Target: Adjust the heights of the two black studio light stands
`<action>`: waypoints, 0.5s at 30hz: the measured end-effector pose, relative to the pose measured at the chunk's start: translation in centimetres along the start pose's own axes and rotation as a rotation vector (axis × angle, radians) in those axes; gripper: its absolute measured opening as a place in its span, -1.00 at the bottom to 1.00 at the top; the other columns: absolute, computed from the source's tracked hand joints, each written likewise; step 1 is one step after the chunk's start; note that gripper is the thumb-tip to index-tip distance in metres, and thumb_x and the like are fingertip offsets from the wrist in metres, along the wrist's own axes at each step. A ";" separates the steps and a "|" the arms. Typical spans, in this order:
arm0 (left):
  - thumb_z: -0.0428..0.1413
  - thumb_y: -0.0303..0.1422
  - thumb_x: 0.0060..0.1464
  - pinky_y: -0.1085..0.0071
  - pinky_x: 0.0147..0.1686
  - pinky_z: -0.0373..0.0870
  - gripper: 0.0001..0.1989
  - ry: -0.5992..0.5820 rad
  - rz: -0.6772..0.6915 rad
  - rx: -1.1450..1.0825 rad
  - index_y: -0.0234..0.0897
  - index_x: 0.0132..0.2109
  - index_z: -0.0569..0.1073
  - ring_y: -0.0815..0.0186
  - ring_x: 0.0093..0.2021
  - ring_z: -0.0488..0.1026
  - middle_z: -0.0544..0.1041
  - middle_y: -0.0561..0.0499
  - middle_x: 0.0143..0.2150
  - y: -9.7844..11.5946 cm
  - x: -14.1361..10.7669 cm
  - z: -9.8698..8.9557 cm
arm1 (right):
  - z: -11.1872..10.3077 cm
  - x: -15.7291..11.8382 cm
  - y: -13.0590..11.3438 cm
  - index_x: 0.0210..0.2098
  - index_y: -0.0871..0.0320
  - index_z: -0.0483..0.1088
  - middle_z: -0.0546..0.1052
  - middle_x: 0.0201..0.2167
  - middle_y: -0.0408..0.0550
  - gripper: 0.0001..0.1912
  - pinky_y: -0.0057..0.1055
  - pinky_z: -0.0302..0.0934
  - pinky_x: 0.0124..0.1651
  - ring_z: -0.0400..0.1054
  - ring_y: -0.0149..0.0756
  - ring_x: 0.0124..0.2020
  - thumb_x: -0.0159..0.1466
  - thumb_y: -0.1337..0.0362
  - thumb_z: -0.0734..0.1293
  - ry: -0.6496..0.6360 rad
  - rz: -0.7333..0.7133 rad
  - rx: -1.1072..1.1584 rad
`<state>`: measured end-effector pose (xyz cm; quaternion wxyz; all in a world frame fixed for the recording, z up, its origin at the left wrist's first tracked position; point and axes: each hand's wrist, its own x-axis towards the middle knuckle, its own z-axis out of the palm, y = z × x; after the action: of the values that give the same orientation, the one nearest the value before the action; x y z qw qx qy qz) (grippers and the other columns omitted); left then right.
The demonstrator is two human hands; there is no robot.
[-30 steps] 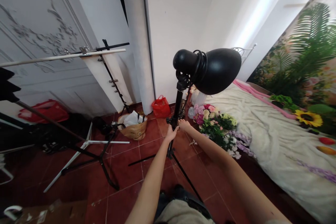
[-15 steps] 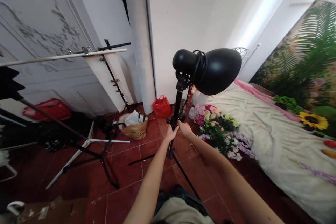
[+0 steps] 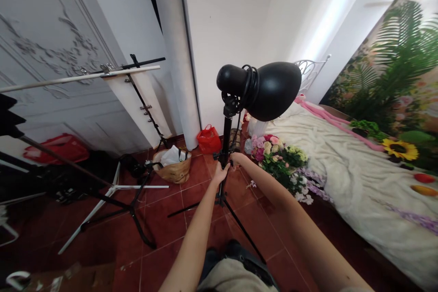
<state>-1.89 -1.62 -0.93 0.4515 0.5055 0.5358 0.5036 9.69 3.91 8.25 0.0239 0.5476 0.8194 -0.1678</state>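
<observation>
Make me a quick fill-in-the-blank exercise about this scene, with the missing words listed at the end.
1. The left hand and right hand are at a stand whose colour is ____.
2. The bag beside the basket is ____.
3. In the picture, the bunch of flowers lies to the ____ of the stand.
4. The sunflower's petals are ____.

Missing words: black; red; right; yellow.
</observation>
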 end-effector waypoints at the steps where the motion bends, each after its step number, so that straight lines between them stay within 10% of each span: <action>1: 0.15 -0.26 0.01 0.26 0.09 0.22 -0.60 -0.003 0.016 0.003 -0.29 -0.01 0.32 0.22 0.04 0.37 0.44 -0.16 0.01 0.0 0.0 0.0 | 0.1 -0.4 0.1 -0.23 0.19 0.51 0.57 -0.39 0.05 -0.73 -0.38 0.29 -0.17 0.47 -0.16 -0.25 0.08 0.22 0.39 0.008 0.016 -0.016; 5: 0.12 -0.22 0.03 0.26 0.07 0.23 -0.64 -0.018 0.022 0.002 -0.28 -0.04 0.34 0.23 0.02 0.38 0.44 -0.16 0.01 -0.3 0.2 0.1 | 2.1 -3.2 0.4 -0.08 0.20 0.43 0.54 -0.23 0.18 -0.71 -0.35 0.25 -0.11 0.43 -0.12 -0.12 0.24 0.32 0.22 0.069 0.064 -0.070; 9: 0.14 -0.21 0.01 0.24 0.11 0.18 -0.64 -0.019 0.017 0.011 -0.26 -0.06 0.36 0.22 0.05 0.36 0.43 -0.15 0.02 -0.5 0.3 0.0 | 6.2 -6.3 0.2 0.29 0.11 -0.06 0.44 0.01 0.13 -0.41 -0.38 0.25 -0.10 0.39 -0.20 -0.05 0.27 0.41 0.08 0.197 0.088 -0.060; 15: 0.12 -0.22 0.02 0.25 0.07 0.23 -0.66 -0.008 0.047 0.040 -0.26 -0.07 0.37 0.24 0.00 0.39 0.45 -0.14 -0.03 -0.4 0.1 0.0 | 13.5 -8.1 0.1 0.33 0.13 -0.40 -0.14 0.33 0.24 -0.07 -0.25 0.08 0.14 0.21 -0.12 0.15 0.08 0.52 0.17 0.283 0.122 -0.008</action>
<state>-1.97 -1.47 -1.31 0.4315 0.5289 0.5319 0.5012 11.10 -7.29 -2.67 -0.0795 0.6146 0.7803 -0.0841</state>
